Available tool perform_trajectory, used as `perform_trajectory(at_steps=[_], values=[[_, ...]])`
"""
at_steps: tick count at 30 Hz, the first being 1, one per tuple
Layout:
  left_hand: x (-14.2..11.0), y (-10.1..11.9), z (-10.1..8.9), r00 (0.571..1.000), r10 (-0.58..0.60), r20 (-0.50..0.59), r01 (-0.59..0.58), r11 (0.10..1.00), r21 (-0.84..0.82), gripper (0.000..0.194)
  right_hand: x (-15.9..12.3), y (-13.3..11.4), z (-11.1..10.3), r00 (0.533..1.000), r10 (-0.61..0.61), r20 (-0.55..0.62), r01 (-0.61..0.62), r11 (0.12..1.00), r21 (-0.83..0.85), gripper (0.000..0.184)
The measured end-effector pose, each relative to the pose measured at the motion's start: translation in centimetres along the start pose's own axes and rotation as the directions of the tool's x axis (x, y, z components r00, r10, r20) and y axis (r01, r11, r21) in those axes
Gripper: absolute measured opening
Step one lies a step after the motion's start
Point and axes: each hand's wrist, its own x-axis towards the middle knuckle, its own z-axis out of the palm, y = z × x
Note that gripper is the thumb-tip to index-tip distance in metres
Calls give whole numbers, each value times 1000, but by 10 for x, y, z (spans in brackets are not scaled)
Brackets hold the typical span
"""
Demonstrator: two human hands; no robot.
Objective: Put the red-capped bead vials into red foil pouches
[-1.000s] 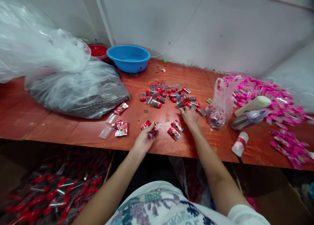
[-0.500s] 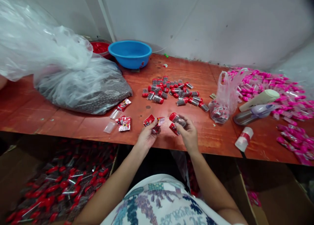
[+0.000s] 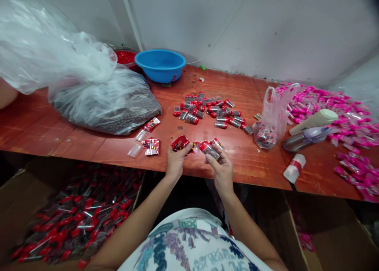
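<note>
My left hand (image 3: pixel 177 159) is closed on red printed sachets (image 3: pixel 180 143), pinched under the thumb; a clear piece of plastic shows at their right end. Between the fingers of my right hand (image 3: pixel 221 166) is a small clear bottle with a red cap (image 3: pixel 209 150), filled with dark beads, tilted with its cap towards my left hand. Another red sachet (image 3: pixel 217 143) shows behind that bottle, by the right fingertips. Both hands are over the front edge of the table, close together. Left of them lie a red sachet (image 3: pixel 152 146) and a clear empty sleeve (image 3: pixel 135 150).
Several red-capped bottles (image 3: pixel 220 113) lie mid-table. A plastic sack of dark beads (image 3: pixel 109 105) and a blue basin (image 3: pixel 160 66) stand left. At right are a small plastic bag (image 3: pixel 266 135), a tumbler (image 3: pixel 302 141) and pink-capped items (image 3: pixel 328 101). Below, a box holds red-capped bottles (image 3: pixel 79 219).
My right hand has moved left with the red-capped bottle, closer to my left hand. The sachet by it now shows behind the bottle instead of below. The view has shifted slightly.
</note>
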Motion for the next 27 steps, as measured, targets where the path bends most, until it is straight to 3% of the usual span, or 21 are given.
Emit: perform_trajectory(at_steps=[4,12,17,24,27], values=[[-2,2,1,1000,7,23,-8,999,45,29,-3,0,0,1000,-2,-13,2,1000,4,44],[0,6,-1,998,-48,43,48,999,-20,22,-6,7,-6,992,64,110,-60,997,-38,44],[-10,15,3,972,-175,155,188,980,-71,27,-6,11,-6,996,-20,85,33,988,-150,42],[-13,10,2,978,-162,134,163,987,3,34,-7,9,-7,960,-212,186,263,910,-320,31],[-12,9,0,973,-154,169,149,988,44,32,-6,12,-7,969,-182,166,224,929,-294,31]])
